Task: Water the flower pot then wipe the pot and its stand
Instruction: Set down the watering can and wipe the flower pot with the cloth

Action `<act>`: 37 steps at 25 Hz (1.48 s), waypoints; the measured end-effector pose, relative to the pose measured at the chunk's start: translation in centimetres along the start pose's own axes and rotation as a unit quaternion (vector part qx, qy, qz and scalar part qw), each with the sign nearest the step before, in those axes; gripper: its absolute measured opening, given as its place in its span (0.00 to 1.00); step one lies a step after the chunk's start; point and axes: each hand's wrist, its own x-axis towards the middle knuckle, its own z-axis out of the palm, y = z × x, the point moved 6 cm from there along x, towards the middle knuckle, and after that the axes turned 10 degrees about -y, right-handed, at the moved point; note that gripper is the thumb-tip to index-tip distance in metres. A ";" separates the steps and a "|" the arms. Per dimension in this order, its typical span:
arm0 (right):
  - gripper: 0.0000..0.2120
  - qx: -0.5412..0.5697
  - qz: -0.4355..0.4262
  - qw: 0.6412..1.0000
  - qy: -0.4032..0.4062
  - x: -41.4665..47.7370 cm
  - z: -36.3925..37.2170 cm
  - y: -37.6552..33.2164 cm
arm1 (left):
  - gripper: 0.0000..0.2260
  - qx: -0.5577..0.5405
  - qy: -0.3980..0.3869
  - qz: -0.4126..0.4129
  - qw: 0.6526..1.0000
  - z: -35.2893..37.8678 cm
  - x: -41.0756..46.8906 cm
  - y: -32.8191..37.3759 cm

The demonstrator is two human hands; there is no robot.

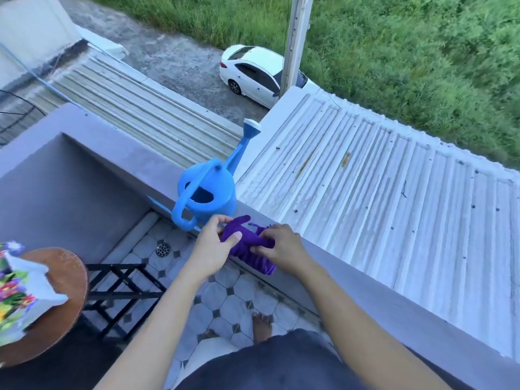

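Note:
A purple cloth [247, 243] lies bunched on top of the grey balcony wall [365, 294]. My left hand [213, 246] pinches its near-left end and my right hand [281, 249] grips its right side. Just behind the cloth, a blue watering can [208, 192] stands on the same wall, spout pointing up and away. At the far left, a white flower pot [25, 291] with colourful flowers sits on a round wooden stand [67, 277] with black legs.
A corrugated metal roof [380, 198] drops away beyond the wall. The balcony floor [225, 299] is tiled, with a drain [162, 249] near the corner. My bare foot [261, 325] stands close to the wall. A white car [253, 74] is parked below.

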 end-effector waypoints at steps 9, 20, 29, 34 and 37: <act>0.22 0.113 -0.132 0.978 -0.117 2.8 9.7 -16.3 | 0.07 -0.136 0.337 -0.116 0.924 -15.0 -12.0 -11.9; 0.24 0.247 -0.005 0.960 -0.129 11.5 23.8 -25.4 | 0.09 -0.491 0.397 -0.236 0.738 -25.9 -14.5 -27.7; 0.26 0.261 0.036 0.960 -0.094 15.1 27.3 -26.1 | 0.06 -0.442 0.465 -0.257 0.722 -28.1 -12.7 -29.1; 0.25 0.253 0.044 0.962 -0.092 17.2 28.6 -26.4 | 0.11 -0.443 0.509 -0.240 0.698 -28.3 -12.4 -28.5; 0.25 0.250 0.030 0.963 -0.097 18.2 29.4 -27.3 | 0.16 -0.488 0.513 -0.246 0.662 -28.5 -11.2 -28.2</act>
